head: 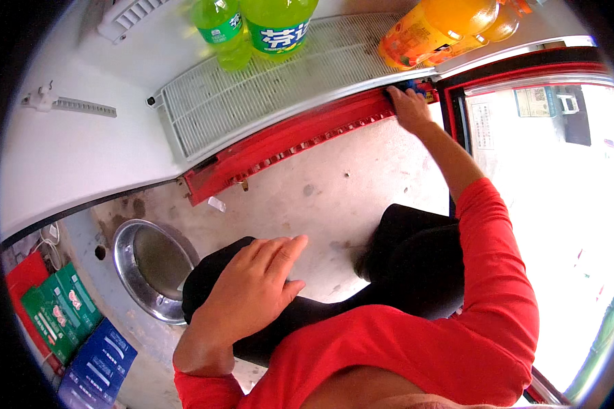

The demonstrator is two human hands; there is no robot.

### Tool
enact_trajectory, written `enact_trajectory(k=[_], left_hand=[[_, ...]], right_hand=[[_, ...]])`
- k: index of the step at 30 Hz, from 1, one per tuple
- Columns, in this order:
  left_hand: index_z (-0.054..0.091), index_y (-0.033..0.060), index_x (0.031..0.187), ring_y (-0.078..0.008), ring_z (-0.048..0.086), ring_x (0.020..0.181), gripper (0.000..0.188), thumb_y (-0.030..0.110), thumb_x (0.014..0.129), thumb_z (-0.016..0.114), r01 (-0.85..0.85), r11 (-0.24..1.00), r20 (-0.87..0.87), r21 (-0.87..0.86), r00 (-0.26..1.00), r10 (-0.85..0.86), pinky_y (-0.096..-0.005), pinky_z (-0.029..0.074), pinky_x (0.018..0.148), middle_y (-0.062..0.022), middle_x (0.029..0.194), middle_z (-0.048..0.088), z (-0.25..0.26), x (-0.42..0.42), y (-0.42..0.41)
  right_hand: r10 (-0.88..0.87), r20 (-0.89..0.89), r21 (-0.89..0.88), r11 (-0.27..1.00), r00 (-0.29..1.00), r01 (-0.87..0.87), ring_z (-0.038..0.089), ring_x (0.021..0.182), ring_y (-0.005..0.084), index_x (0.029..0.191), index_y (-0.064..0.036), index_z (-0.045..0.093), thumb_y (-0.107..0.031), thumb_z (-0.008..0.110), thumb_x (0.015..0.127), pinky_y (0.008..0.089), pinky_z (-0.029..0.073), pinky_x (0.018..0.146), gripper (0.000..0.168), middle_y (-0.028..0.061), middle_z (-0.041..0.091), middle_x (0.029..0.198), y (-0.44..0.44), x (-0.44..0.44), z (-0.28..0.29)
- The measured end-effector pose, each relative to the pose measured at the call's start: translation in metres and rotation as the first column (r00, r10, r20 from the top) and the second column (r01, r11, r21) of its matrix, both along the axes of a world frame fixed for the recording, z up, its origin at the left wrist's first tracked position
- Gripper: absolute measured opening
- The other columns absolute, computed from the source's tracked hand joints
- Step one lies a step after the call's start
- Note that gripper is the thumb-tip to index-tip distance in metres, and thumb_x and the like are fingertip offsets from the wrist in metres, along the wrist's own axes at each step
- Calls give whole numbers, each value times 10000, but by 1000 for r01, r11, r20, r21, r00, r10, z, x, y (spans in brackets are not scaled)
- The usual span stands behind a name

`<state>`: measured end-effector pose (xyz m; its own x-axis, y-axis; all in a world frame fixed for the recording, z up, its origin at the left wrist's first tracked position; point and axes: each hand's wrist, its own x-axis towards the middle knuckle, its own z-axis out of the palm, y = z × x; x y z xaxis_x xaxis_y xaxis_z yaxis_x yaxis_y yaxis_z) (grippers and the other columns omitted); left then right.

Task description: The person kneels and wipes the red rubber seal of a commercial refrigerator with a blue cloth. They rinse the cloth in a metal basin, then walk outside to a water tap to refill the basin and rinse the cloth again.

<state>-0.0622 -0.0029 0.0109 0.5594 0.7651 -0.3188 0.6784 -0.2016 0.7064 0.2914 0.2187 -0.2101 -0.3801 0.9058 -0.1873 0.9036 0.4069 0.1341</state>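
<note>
My right hand (410,108) reaches to the right end of the red lower front panel (291,138) of a display refrigerator. Its fingers bend over a small blue cloth-like thing (417,88), mostly hidden beneath them, against the panel's top edge. My left hand (258,281) is above my left knee, palm down, with nothing visible in it and the thumb apart from the fingers. Just above the panel lies a white wire shelf (245,102). On it stand green soda bottles (276,30) and orange drink bottles (414,36).
A metal basin (125,266) of murky water is on the floor (307,204), left of my knee. Green (61,312) and blue cartons (100,363) lie at lower left. The refrigerator's glass door (532,179), framed in red and black, stands open at my right.
</note>
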Motion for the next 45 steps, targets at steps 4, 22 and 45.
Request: enact_trajectory(k=[4,22,45], left_hand=[[410,23,1238,-335,485,1041,573,175,739,647,-12,1000,9,9,1000,12,-409,394,914,-167,1134,512,4,-2,-3],[428,22,1222,-282,515,1001,583,138,705,671,-16,997,23,75,1000,15,-369,424,875,-135,1099,535,11,-10,-13],[398,21,1249,-286,502,1030,602,173,731,666,28,997,-67,68,997,-23,-369,413,897,-134,1125,527,5,17,-1]], right_hand=[[-110,-71,29,993,991,113,573,876,297,1049,-66,466,-84,493,777,428,461,741,273,145,599,939,3,-1,-16],[-133,-145,99,984,980,148,581,819,352,1042,-62,448,-52,508,750,422,483,720,299,195,571,826,3,-10,-19],[-671,-455,-697,678,586,235,576,792,140,903,-42,643,-232,639,791,294,450,719,220,57,629,804,17,51,0]])
